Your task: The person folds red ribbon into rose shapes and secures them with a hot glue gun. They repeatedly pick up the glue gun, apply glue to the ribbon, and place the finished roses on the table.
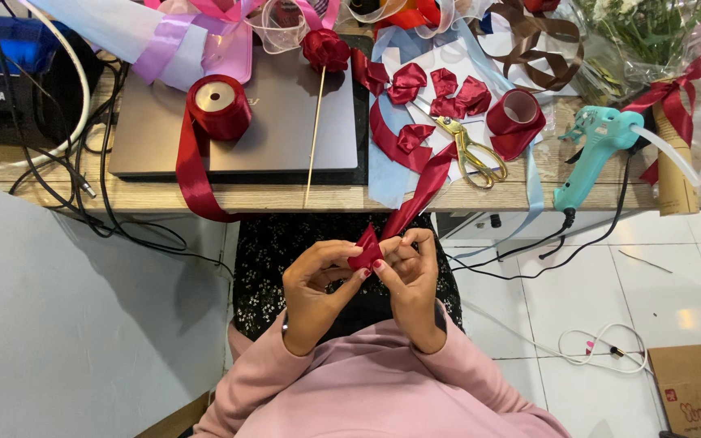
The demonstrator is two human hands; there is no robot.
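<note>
Above a lap in pink sleeves, the left hand (311,288) and right hand (411,272) pinch a folded piece of dark red ribbon (365,250) between their fingertips, its tail running up to the wooden table (156,195). Beyond the table's edge lie gold scissors (474,150) among folded red ribbon petals (440,93), a red ribbon spool (219,104) on a closed grey laptop (285,122), a ribbon rose on a stick (324,50), and a teal glue gun (598,146) at right.
</note>
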